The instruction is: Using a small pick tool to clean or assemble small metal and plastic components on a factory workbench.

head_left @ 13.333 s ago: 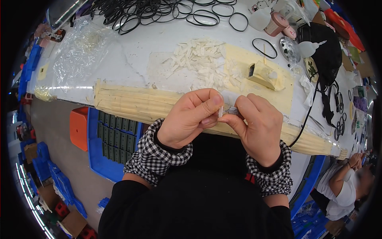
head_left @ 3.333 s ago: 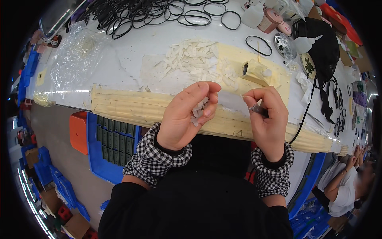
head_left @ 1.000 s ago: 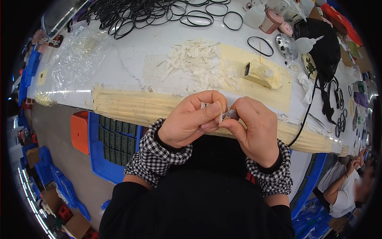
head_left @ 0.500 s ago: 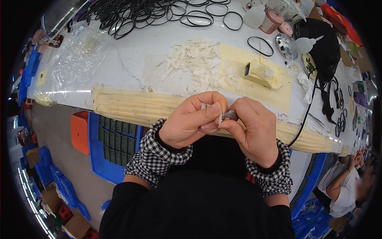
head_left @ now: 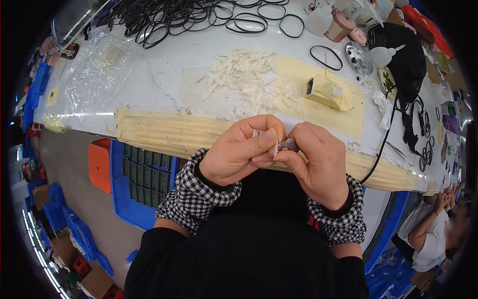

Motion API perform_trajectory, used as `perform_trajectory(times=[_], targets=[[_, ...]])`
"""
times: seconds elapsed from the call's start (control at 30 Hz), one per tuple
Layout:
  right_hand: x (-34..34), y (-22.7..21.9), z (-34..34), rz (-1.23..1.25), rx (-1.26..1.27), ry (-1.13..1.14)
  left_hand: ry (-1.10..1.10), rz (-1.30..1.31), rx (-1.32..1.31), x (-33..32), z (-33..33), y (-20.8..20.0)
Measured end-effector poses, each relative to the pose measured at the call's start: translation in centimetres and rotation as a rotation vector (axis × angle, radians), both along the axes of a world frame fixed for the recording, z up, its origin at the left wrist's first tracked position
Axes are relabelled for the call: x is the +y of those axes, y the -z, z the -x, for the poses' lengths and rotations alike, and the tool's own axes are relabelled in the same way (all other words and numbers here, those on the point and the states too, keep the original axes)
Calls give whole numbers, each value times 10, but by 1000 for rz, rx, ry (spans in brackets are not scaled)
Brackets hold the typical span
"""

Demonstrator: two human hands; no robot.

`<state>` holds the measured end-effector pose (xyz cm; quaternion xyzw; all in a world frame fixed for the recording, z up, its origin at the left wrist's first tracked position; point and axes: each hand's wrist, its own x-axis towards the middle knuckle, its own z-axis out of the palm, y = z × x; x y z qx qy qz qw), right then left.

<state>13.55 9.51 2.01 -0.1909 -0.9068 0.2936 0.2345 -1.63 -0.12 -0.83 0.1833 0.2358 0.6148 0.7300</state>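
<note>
At the table's front edge, my left hand [head_left: 239,152] is closed in a pinch on a small white strip [head_left: 276,149], whose end shows between thumb and fingers. My right hand [head_left: 321,162] meets it, thumb and bent forefinger closed on a small flat grey piece [head_left: 289,145] that looks like a metal blade. This piece lies against the white strip; the fingers hide most of both. Beyond my hands a loose pile of similar whitish strips [head_left: 244,72] spreads over the table.
A taped yellowish block [head_left: 326,93] stands on a yellow sheet [head_left: 348,117], right of the pile. Black rubber rings [head_left: 246,23] lie at the back, clear plastic wrap [head_left: 97,70] at left. A blue crate [head_left: 137,212] and an orange stool [head_left: 100,164] stand below. Another person [head_left: 423,239] is at right.
The grey piece in my right hand has tilted slightly and looks darker. Both hands stay in almost the same place.
</note>
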Motion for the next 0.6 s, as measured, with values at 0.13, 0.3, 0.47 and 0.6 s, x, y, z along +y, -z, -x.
perform_trajectory(times=[0.13,0.3,0.47,0.6], targets=[[0,-1,0,-3,-7,-13,-10,-10,-7,1,-1,0],[3,-2,-5,164,12,27,-60,-3,4,2,-2,-1],[20,4,-14,235,73,302,-191,81,123,3,2,-11],[23,18,-11,46,48,323,-304,73,229,3,2,-8]])
